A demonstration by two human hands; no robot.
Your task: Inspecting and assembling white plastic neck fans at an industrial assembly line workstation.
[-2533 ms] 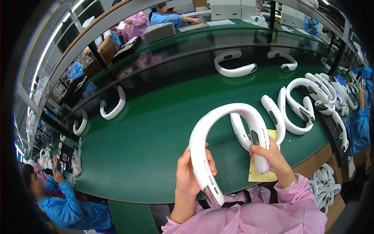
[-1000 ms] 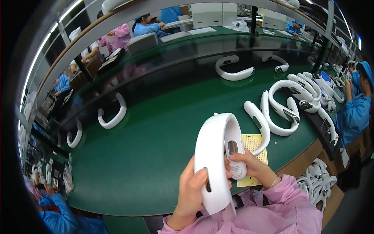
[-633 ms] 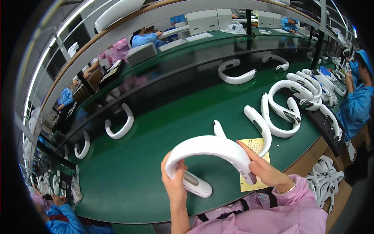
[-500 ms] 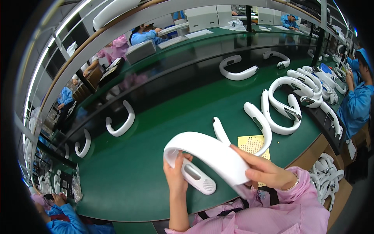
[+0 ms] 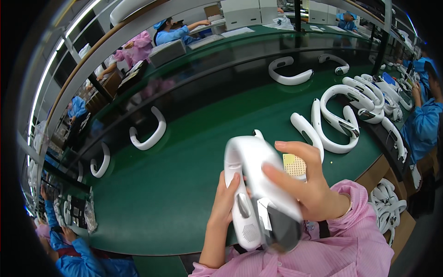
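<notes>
A white U-shaped neckband device [image 5: 256, 162] is held up over the near part of the green bench, partly blurred. My left hand [image 5: 224, 199] is closed round its left arm, which has an oval grey inset and a dotted grille near its end. The other arm's end is dark and glossy. My right hand [image 5: 308, 181] is beside this arm with thumb and forefinger spread apart; its thumb overlaps the band, and whether it touches I cannot tell. Behind the right hand lies a yellow printed card [image 5: 293, 164], partly covered, next to another white neckband [image 5: 307, 131].
More neckbands crowd the right side, such as one ring-like pair [image 5: 339, 147]; others lie far off [image 5: 291, 79] and at the left [image 5: 150, 141]. A cardboard box [image 5: 406, 226] holding several white bands stands at right. People in blue work nearby. A rail [image 5: 87, 74] arches overhead.
The neckband has turned so its dark glossy end faces me, and has shifted right with my left hand. My right hand has let go of its end and spread its fingers.
</notes>
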